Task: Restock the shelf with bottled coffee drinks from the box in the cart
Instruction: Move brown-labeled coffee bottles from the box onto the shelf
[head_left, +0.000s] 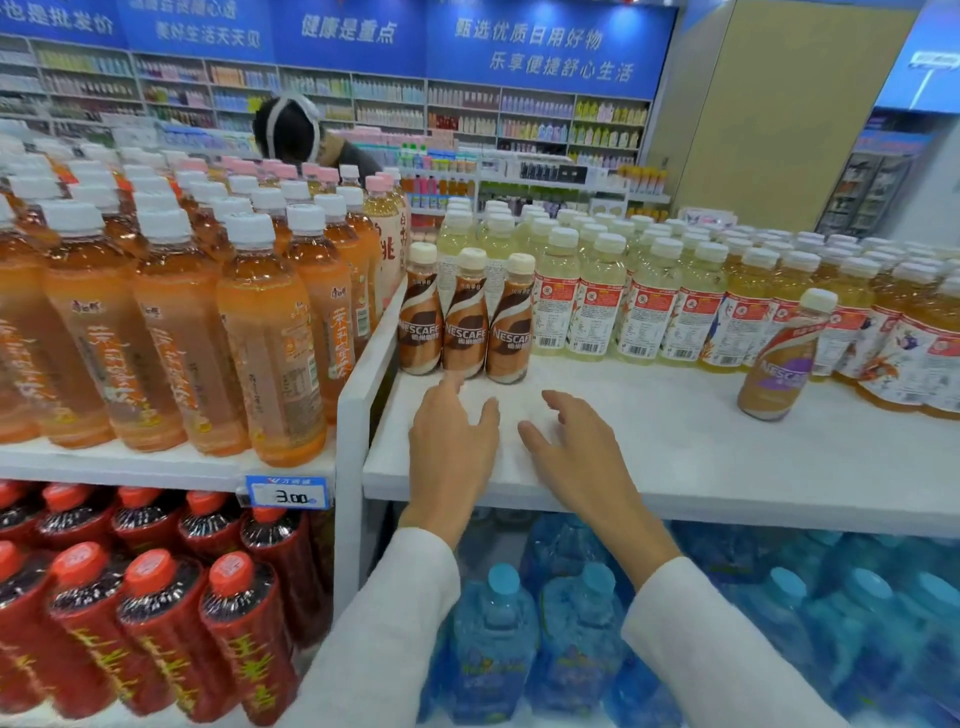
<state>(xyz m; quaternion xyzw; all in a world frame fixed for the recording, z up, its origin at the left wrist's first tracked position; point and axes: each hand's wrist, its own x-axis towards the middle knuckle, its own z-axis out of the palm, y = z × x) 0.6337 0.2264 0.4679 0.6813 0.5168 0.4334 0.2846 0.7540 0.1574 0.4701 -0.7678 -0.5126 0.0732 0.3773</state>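
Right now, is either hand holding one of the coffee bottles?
No, the left hand and right hand are both open over the white shelf, gripping none of the coffee bottles.

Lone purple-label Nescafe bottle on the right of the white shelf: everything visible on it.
The purple-label Nescafe bottle is small and plastic-looking, with a cream cap, tan milky coffee and a wrap swirled purple, white and orange-brown. Capped, it stands on the white shelf, alone, just in front of the yellow drink bottles; whether it touches them is unclear. The left hand and right hand are both off it.
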